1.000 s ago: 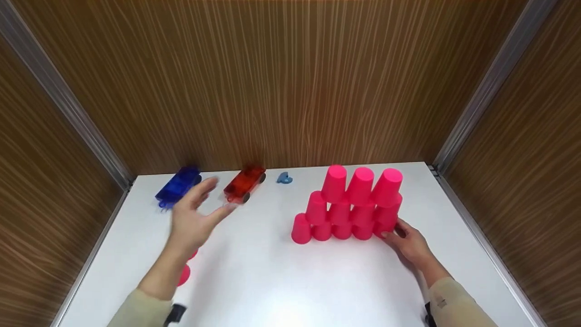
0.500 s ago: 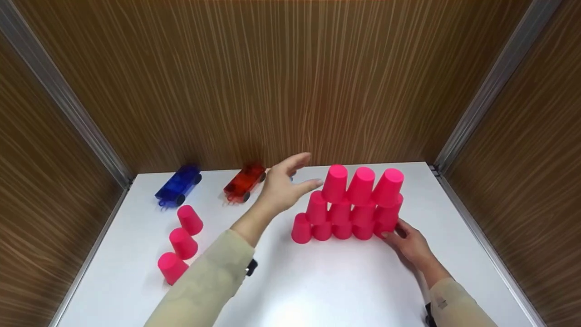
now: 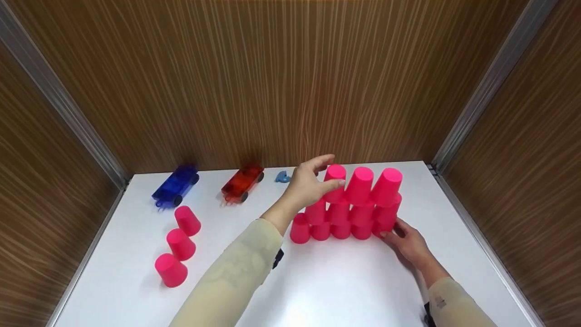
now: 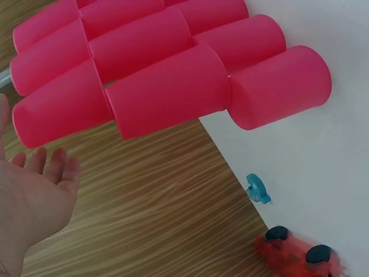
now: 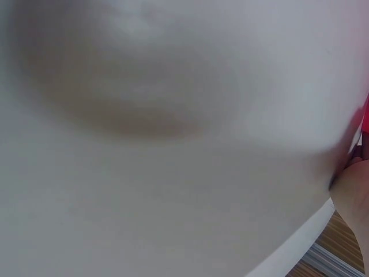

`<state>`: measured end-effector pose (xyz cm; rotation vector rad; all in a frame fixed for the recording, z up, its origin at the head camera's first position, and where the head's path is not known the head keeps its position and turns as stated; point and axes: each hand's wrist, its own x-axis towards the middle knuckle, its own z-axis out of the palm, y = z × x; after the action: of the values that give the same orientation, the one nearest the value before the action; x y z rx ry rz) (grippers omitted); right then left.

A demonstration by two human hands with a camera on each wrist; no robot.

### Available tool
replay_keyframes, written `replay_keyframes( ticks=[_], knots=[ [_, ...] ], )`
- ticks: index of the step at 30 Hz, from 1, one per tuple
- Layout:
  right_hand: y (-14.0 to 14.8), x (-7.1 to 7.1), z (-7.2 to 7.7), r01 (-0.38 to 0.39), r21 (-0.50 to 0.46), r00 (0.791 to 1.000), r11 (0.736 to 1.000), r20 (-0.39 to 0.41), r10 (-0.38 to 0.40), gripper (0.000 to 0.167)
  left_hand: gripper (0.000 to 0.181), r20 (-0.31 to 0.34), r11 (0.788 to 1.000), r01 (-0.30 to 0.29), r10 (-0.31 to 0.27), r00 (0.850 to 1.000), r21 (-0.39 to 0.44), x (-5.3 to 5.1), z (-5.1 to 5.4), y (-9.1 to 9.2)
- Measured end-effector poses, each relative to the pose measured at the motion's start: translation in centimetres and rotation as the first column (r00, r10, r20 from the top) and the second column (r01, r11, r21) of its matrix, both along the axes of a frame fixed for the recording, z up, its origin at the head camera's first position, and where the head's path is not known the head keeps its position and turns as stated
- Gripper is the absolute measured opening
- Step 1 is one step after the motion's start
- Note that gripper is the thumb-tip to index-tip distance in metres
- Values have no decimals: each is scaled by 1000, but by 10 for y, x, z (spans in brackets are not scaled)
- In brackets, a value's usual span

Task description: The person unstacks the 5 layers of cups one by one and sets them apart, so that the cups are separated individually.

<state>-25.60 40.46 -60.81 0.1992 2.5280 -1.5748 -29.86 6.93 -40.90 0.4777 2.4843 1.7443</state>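
Observation:
Upside-down pink cups stand as a three-tier wall on the white table. My left hand (image 3: 308,184) reaches to the top tier's leftmost cup (image 3: 335,193), thumb in front of it and fingers behind. In the left wrist view the left hand (image 4: 37,193) is spread, its fingertips just short of that cup (image 4: 60,109). Low at the wall's right end, my right hand (image 3: 408,240) holds the bottom tier's end cup (image 3: 377,230) between thumb and fingers; some fingers are hidden. Only part of the right hand (image 5: 353,187) shows at the right wrist view's edge.
Three more pink cups, the middle one (image 3: 181,245) among them, stand in a slanted row at left. A blue toy car (image 3: 177,185), a red toy car (image 3: 243,184) and a small blue piece (image 3: 282,177) lie along the back. Wood-grain walls (image 3: 290,81) enclose the table.
My left hand has swept right from above the left side of the table to the top-left cup of the wall. The right hand has stayed at the bottom right cup.

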Motion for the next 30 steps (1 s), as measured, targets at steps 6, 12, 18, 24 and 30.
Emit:
replay_keyframes(
  ticks=[6,12,18,24,30],
  knots=[
    [-2,1,1,-3,-5,1000,1000,-3,2,85,72,3,1000,12,-13,1000,14,-2,-6,4],
    [-3,1,2,-2,11,1000,1000,-6,2,83,70,29,1000,-2,1,1000,22,-2,-10,3],
    [-3,0,2,-5,45,1000,999,-27,7,83,66,30,1000,-3,3,1000,15,-1,-9,1],
    [-2,0,0,-4,39,1000,999,-19,5,85,66,25,999,-30,29,999,45,2,-3,-9],
    [-1,-1,-1,-1,13,1000,1000,-5,1,86,65,-35,994,-82,85,996,69,6,4,-38]
  ],
)
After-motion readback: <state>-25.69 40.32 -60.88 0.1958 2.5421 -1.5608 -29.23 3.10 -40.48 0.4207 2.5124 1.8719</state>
